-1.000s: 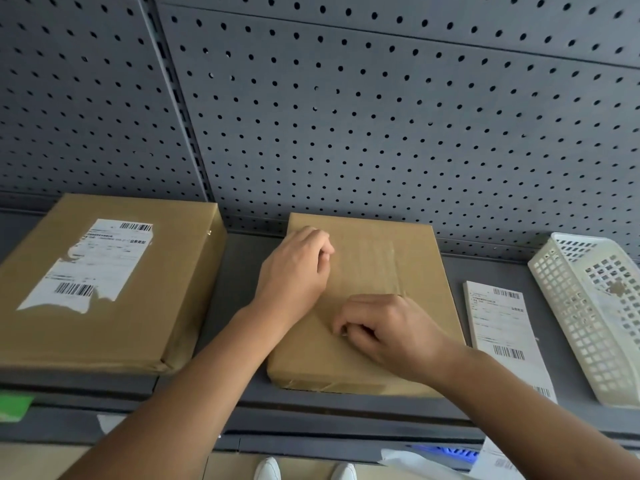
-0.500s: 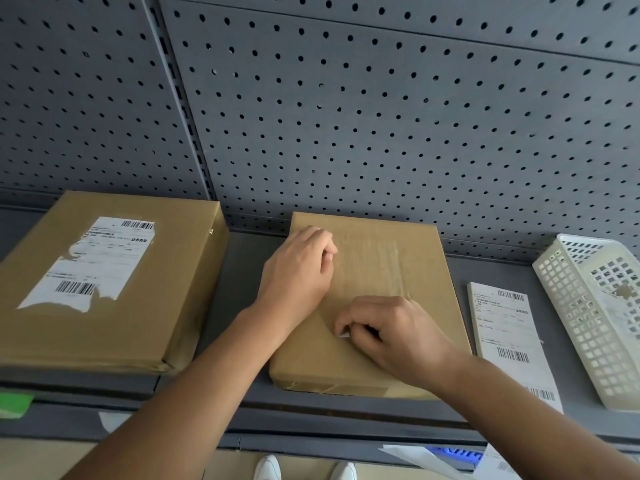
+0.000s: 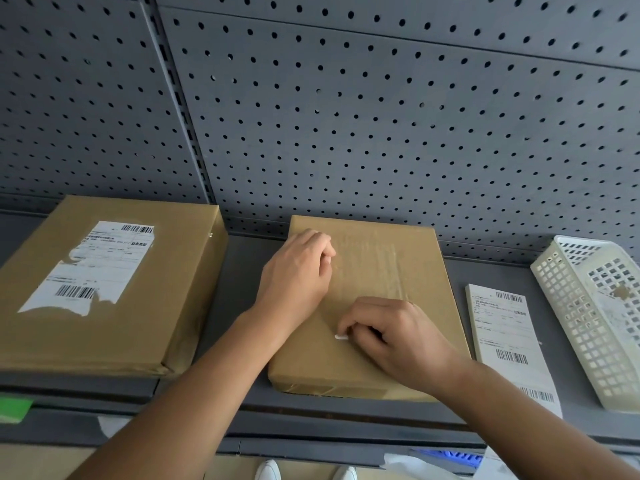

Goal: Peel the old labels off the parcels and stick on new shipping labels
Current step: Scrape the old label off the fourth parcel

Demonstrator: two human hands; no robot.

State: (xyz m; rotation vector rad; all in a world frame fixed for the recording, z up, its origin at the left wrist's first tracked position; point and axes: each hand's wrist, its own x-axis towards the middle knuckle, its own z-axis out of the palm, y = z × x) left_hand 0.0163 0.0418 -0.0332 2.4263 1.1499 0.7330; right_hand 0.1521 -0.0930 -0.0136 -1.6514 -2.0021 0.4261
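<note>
Where the hands work: on the middle parcel [image 3: 381, 271], a flat brown box lying on the grey shelf [image 3: 242, 271] against the pegboard [image 3: 346, 116].
Right hand [image 3: 391, 334]: fingers narrow, thumb and forefinger pinching a white label scrap [image 3: 341, 337] at the parcel's top face, near its front.
Left hand [image 3: 294, 271]: rests on the far left part of the same parcel, fingers curled under; whether they hold anything I cannot tell.
Left parcel [image 3: 166, 306]: larger brown box, apart from the middle one, bearing an old label [image 3: 90, 268] with torn edges.
New shipping labels [image 3: 498, 327]: a stack lying flat just right of the middle parcel.
White basket [image 3: 588, 323]: at the shelf's right end, beside the labels.
Shelf front: a green tag [image 3: 14, 407] at the left edge.
</note>
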